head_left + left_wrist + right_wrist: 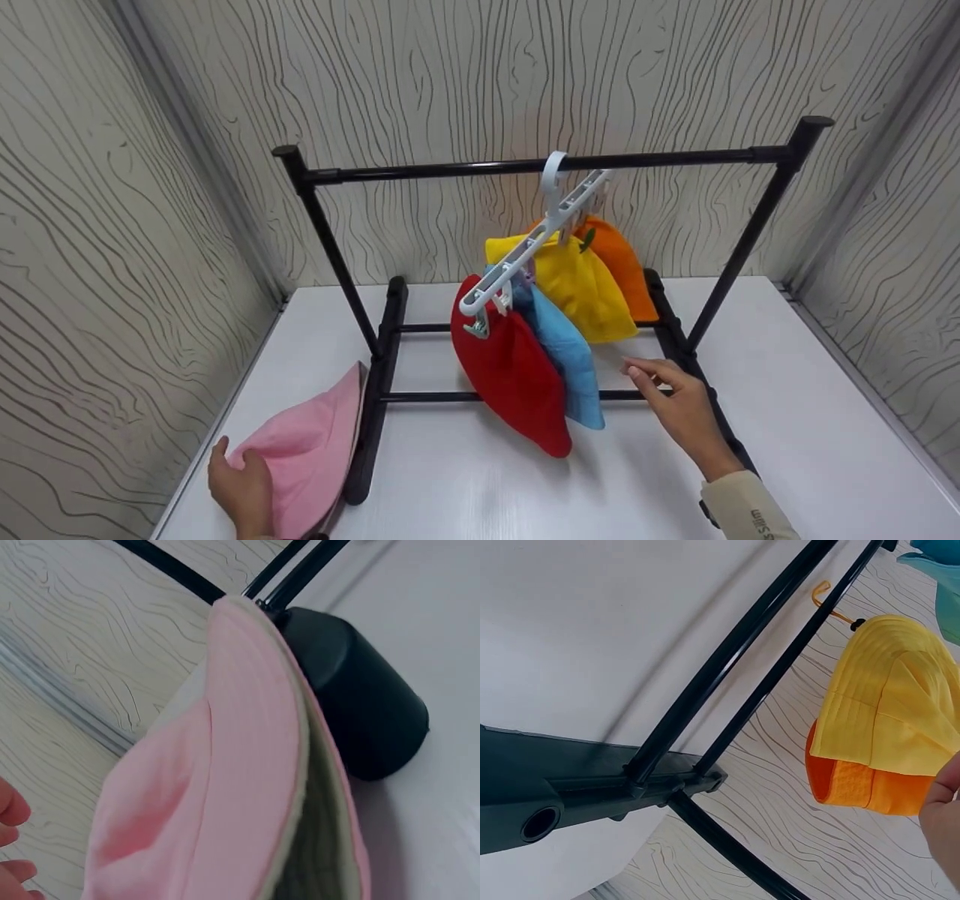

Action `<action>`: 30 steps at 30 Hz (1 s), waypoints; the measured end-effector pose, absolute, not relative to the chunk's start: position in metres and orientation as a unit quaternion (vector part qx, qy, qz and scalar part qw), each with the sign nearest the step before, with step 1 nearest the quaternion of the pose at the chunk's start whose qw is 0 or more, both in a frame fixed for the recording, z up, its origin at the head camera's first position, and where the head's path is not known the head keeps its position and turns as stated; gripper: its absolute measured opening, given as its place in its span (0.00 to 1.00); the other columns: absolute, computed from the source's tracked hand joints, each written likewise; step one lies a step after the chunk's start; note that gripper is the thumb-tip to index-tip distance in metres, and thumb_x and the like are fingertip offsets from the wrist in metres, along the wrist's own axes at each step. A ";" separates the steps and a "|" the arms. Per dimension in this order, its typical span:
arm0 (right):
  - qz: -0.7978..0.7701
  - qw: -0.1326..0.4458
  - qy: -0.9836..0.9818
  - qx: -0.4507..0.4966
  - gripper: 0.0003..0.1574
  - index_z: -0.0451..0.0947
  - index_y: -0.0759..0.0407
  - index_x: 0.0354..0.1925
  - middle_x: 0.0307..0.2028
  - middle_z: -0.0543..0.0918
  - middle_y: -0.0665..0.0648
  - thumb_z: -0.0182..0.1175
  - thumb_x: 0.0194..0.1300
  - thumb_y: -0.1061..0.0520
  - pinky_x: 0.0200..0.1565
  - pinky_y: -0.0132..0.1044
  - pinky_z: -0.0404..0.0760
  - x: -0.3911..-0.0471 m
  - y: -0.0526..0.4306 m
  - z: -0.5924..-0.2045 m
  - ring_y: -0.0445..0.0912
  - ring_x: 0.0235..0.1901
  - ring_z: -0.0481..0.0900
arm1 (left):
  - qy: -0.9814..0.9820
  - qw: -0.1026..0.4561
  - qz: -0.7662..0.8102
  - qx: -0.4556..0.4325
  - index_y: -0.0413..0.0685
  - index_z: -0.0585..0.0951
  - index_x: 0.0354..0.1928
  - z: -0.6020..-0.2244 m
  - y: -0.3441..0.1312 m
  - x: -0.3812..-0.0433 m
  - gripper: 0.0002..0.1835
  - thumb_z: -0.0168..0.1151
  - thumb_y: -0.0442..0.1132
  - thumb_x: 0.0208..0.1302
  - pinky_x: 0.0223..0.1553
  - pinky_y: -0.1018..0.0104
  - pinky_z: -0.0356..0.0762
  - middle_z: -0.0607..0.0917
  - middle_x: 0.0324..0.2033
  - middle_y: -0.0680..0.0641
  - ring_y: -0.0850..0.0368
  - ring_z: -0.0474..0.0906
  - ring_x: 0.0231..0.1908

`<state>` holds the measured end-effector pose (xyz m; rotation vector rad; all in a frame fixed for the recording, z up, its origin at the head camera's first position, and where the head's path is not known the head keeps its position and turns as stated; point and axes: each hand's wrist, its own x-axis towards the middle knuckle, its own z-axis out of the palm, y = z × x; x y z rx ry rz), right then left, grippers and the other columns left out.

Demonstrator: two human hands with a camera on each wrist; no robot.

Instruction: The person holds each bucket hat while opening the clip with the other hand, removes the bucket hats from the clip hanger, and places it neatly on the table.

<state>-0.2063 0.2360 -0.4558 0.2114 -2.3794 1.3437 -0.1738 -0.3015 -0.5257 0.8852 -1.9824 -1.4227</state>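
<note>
A pink bucket hat [307,450] with a pale lining stands at the left foot of a black rack. My left hand [241,484] is beside its crown, fingers and thumb spread. In the left wrist view, fingertips [11,829] show apart from the pink cloth. From a white clip hanger [551,221] hang a red hat [514,367], a light blue hat [566,352], a yellow hat [585,285] and an orange hat [622,262]. My right hand [681,405], fingers loosely bent and holding nothing, is in front of the yellow hat, right of the blue one.
The black rack [442,171] stands on a white table [465,480], with the hanger hooked over its top bar. Two lower bars join its feet. Wood-patterned panels [420,82] enclose the back and both sides.
</note>
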 end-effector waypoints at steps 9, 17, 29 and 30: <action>0.483 0.205 -0.848 0.067 0.14 0.80 0.53 0.46 0.39 0.82 0.48 0.57 0.62 0.56 0.37 0.22 0.69 -0.204 0.231 -0.443 0.36 0.36 0.70 | -0.760 0.306 -0.508 0.265 0.34 0.59 0.64 -0.503 -0.276 -0.186 0.26 0.42 0.32 0.63 0.65 0.47 0.45 0.60 0.63 0.32 0.40 0.49 0.66; 0.487 0.211 -0.845 0.065 0.14 0.80 0.55 0.46 0.39 0.81 0.49 0.57 0.61 0.58 0.37 0.20 0.70 -0.203 0.226 -0.434 0.36 0.36 0.70 | -0.764 0.271 -0.548 0.206 0.46 0.58 0.67 -0.482 -0.245 -0.192 0.25 0.41 0.40 0.68 0.63 0.44 0.49 0.57 0.66 0.43 0.49 0.48 0.67; 0.523 0.192 -0.824 0.099 0.15 0.79 0.54 0.47 0.43 0.80 0.49 0.57 0.62 0.56 0.45 0.20 0.72 -0.200 0.217 -0.418 0.37 0.42 0.74 | -0.773 0.293 -0.552 0.106 0.43 0.65 0.62 -0.467 -0.217 -0.212 0.22 0.47 0.41 0.68 0.61 0.50 0.57 0.67 0.62 0.44 0.50 0.57 0.64; 0.523 0.192 -0.824 0.101 0.15 0.78 0.56 0.47 0.43 0.80 0.50 0.57 0.61 0.58 0.45 0.20 0.72 -0.198 0.215 -0.413 0.36 0.42 0.74 | -0.775 0.291 -0.552 0.101 0.44 0.65 0.62 -0.465 -0.214 -0.213 0.22 0.47 0.42 0.68 0.61 0.50 0.58 0.67 0.61 0.44 0.51 0.58 0.63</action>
